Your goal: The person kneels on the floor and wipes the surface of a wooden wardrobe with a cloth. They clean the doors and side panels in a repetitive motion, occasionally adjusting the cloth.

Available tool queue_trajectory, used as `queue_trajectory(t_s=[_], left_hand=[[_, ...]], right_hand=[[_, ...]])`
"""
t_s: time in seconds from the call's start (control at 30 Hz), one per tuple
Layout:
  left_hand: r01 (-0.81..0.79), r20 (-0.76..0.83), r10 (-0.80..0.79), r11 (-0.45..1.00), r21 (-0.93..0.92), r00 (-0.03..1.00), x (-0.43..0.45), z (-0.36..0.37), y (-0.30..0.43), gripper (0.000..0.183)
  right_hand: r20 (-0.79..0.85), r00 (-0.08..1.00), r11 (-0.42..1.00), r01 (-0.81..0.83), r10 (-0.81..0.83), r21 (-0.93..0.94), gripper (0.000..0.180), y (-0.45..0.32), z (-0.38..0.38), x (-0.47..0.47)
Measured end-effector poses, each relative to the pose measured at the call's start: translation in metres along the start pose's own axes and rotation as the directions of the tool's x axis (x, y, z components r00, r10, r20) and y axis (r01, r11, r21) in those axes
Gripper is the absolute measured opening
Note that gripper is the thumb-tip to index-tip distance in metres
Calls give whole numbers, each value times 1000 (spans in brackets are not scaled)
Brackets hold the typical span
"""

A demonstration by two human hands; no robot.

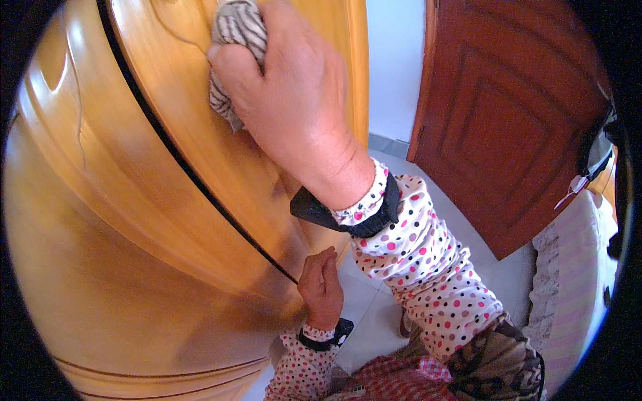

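Observation:
My right hand [296, 90] grips a crumpled grey cloth with dark zebra-like stripes [241, 30] and holds it against the upper part of a glossy yellow-brown wooden cabinet door [165, 65]. The cloth bulges out between thumb and fingers and shows again below the thumb. Lower down, my left hand [321, 285] is close to the cabinet's surface, its fingers bent and near each other. No object shows in it; whether it touches the wood I cannot tell. A dark gap [200, 185] runs between two wooden panels left of both hands.
A dark red panelled door [491, 115] stands at the right beside a pale wall [393, 65]. Grey floor tiles [358, 285] lie below. At the right edge, a pale striped cloth cover with a ruffled edge [577, 280] hangs down. Dark bands circle both my wrists.

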State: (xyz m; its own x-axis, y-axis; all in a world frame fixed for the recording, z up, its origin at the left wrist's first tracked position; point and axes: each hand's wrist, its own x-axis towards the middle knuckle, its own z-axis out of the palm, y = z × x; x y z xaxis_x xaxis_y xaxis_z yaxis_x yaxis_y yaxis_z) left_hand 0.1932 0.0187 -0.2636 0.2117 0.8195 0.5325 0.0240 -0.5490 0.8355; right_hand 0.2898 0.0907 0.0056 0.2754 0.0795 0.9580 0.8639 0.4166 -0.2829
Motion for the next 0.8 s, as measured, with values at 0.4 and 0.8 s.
queue_trajectory(t_s=[0.4,0.8], left_hand=[[-33,-210,31,999,-5,977,29,10,53,23],[54,-295,-14,991,125,955,20,-5,98,29]], right_hand=[[125,829,838,-544,545,-45,56,95,-37,-166],[263,375,438,-863,889,-252,58,131,-49,-330]])
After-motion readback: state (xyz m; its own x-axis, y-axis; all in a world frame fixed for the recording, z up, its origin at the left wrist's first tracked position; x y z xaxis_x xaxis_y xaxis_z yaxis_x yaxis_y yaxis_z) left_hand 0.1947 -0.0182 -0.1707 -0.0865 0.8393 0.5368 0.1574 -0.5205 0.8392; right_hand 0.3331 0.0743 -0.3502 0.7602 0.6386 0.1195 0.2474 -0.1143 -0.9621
